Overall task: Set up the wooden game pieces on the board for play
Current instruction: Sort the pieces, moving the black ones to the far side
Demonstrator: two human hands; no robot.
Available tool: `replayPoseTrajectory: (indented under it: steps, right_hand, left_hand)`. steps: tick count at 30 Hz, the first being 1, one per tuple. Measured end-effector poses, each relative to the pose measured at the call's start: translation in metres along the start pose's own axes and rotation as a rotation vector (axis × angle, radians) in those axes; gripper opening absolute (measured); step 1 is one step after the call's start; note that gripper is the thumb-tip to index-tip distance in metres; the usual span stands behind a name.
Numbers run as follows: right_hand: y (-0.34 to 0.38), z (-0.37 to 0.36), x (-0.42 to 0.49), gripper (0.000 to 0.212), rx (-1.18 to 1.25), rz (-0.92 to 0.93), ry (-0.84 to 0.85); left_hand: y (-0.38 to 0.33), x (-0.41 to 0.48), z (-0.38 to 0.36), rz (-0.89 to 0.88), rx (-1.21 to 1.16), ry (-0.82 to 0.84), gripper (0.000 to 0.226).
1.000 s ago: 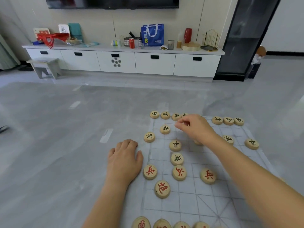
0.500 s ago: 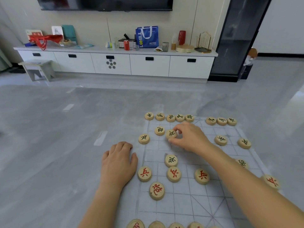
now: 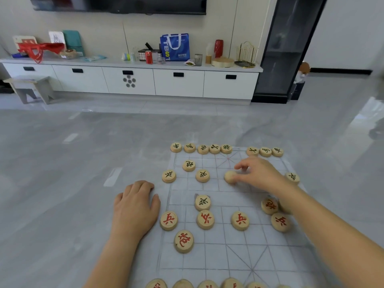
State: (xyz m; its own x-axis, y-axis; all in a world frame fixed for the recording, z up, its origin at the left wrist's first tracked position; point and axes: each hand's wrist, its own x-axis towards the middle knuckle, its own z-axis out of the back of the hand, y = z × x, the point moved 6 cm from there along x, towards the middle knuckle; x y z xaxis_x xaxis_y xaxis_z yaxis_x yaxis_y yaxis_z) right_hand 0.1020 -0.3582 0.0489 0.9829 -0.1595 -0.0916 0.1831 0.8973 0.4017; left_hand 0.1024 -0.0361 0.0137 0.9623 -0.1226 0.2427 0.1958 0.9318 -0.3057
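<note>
A thin translucent grid board (image 3: 226, 258) lies on the grey floor. Round wooden pieces with black characters line its far edge (image 3: 203, 149), and several more stand in the rows below. Red-character pieces (image 3: 168, 220) stand in a nearer row, with more along the bottom edge (image 3: 207, 284). My right hand (image 3: 257, 173) reaches over the far half and pinches a blurred wooden piece (image 3: 230, 176) at its fingertips. My left hand (image 3: 135, 206) rests flat, palm down, on the board's left edge.
A long white sideboard (image 3: 128, 80) with a blue bag (image 3: 175, 46), a red can and other items runs along the far wall. A dark glass cabinet (image 3: 284, 50) stands at the right. A small stool (image 3: 31, 88) sits at the left.
My right hand left one black piece on the row left of centre, then moved right and now pinches another piece near the middle. The left hand stayed put. The view shifted slightly.
</note>
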Motion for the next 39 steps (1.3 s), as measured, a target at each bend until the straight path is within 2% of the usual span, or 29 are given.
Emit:
replayPoseTrajectory:
  steps: [2, 3, 5, 6, 8, 11, 13, 15, 22, 25, 29, 34, 37, 39]
  right_hand:
    - [0.009, -0.011, -0.004, 0.051, -0.121, 0.084, -0.001]
    - [0.013, -0.016, -0.005, 0.051, -0.163, 0.125, -0.01]
    - [0.017, -0.019, -0.005, 0.044, -0.173, 0.167, -0.02]
    - [0.016, -0.017, -0.005, 0.038, -0.094, 0.154, -0.026]
    - [0.009, -0.006, -0.007, 0.022, 0.272, 0.054, -0.072]
    - [-0.002, 0.006, -0.009, 0.025, 0.897, -0.134, -0.084]
    - [-0.001, 0.006, -0.012, 0.027, 1.135, -0.167, -0.036]
    - [0.003, 0.007, -0.016, 0.028, 1.239, -0.158, -0.004]
    - [0.004, 0.009, -0.017, 0.027, 1.267, -0.103, 0.0]
    - [0.002, 0.011, -0.017, 0.024, 1.204, -0.072, -0.014]
    - [-0.002, 0.015, -0.018, 0.035, 1.135, -0.057, -0.052]
    - [-0.016, 0.032, -0.016, 0.027, 0.967, -0.16, -0.277]
    - [-0.03, 0.058, -0.02, 0.02, 0.97, -0.164, -0.425]
    - [-0.045, 0.073, -0.023, 0.023, 0.939, -0.197, -0.502]
  left_hand:
    - [0.0, 0.0, 0.0, 0.003, 0.002, 0.004, 0.029]
    - [-0.001, 0.0, 0.0, 0.003, 0.005, 0.009, 0.03]
    - [-0.001, 0.001, 0.001, 0.004, 0.007, 0.015, 0.031]
    - [-0.001, 0.0, 0.001, 0.005, 0.005, 0.015, 0.031]
    - [0.0, 0.0, 0.002, 0.005, 0.0, 0.01, 0.031]
    - [0.0, 0.001, 0.001, 0.008, 0.002, 0.009, 0.031]
    - [0.0, 0.001, 0.0, 0.01, 0.004, 0.011, 0.031]
    - [-0.001, 0.001, 0.001, 0.009, 0.002, 0.008, 0.03]
    - [0.0, 0.001, 0.001, 0.007, 0.013, 0.012, 0.03]
    - [-0.001, 0.001, 0.002, 0.008, 0.009, 0.011, 0.03]
    - [-0.002, 0.001, 0.002, 0.008, 0.005, 0.014, 0.031]
    - [-0.002, 0.001, 0.002, 0.013, 0.0, 0.022, 0.031]
    - [-0.001, 0.001, 0.002, 0.01, 0.005, 0.02, 0.03]
    - [0.0, 0.002, 0.002, 0.009, 0.011, 0.025, 0.03]
